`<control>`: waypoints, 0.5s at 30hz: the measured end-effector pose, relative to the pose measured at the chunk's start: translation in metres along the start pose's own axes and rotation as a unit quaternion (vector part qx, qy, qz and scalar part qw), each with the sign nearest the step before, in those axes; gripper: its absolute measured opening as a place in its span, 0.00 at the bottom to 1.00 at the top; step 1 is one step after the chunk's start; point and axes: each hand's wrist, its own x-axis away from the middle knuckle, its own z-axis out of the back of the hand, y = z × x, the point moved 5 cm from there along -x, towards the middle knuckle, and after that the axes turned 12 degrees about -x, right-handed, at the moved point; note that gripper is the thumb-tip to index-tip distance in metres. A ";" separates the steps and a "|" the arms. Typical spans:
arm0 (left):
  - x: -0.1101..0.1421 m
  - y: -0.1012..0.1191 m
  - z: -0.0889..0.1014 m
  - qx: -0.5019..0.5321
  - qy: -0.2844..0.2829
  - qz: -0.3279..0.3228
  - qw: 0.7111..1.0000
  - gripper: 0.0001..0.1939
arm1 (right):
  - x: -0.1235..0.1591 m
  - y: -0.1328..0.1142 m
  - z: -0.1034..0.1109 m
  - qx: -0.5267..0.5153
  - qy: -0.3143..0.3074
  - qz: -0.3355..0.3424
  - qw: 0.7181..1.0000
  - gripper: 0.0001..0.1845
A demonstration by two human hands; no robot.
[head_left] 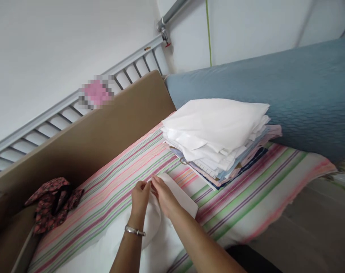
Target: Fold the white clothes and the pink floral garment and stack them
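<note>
left hand (140, 195) and right hand (164, 194) meet close together, fingers pinched nearly tip to tip on the white cloth (156, 246), which lies on the striped sheet (104, 197)! from that pinch its longest run trails toward seven o'clock, a flap points to four, and the folded stack (217, 125) sits at two, nearer the right hand.

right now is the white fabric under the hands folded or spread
Mostly spread: the white fabric lies across the multicoloured striped sheet, pinched by the left hand and right hand.
</note>
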 end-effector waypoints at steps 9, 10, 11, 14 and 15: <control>0.038 -0.012 -0.023 0.061 0.025 -0.087 0.994 0.15 | -0.012 0.019 0.008 -0.040 -0.003 -0.043 0.998 0.45; 0.040 -0.008 -0.023 0.051 0.030 -0.116 0.992 0.16 | -0.012 0.018 0.009 -0.018 -0.004 -0.033 0.999 0.45; 0.041 -0.004 -0.024 0.040 0.030 -0.141 0.989 0.17 | -0.012 0.015 0.009 0.013 -0.007 -0.019 1.000 0.44; 0.041 0.006 -0.032 0.007 0.022 -0.171 0.985 0.17 | -0.007 0.004 0.003 0.151 -0.025 0.041 0.987 0.41; 0.041 0.009 -0.035 -0.003 0.022 -0.171 0.985 0.17 | -0.004 0.000 -0.001 0.204 -0.033 0.071 0.976 0.39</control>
